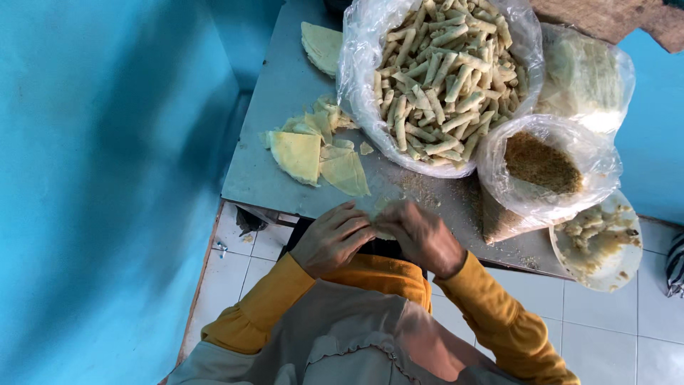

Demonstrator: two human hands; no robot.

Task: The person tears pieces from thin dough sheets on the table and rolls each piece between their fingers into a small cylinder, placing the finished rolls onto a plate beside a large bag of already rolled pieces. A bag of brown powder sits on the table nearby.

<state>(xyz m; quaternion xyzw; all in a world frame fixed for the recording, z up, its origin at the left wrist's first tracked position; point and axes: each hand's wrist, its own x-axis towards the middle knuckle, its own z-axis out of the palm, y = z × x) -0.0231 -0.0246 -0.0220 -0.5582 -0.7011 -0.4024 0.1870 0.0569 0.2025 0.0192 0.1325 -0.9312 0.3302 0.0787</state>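
**Two hands pinch a pastry sheet at the table edge**

The left hand (332, 237) and right hand (420, 235) meet at the near edge of the metal table (285, 85), fingers closed narrowly on a pale pastry sheet (382, 214), mostly hidden between them. Beyond them on the table lie loose wrappers (313, 153), a bag of rolled sticks (438, 78) and a bag of brown filling (541, 164).

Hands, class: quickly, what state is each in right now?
Left hand: curled on a pale wrapper.
Right hand: blurred, curled on the same wrapper.
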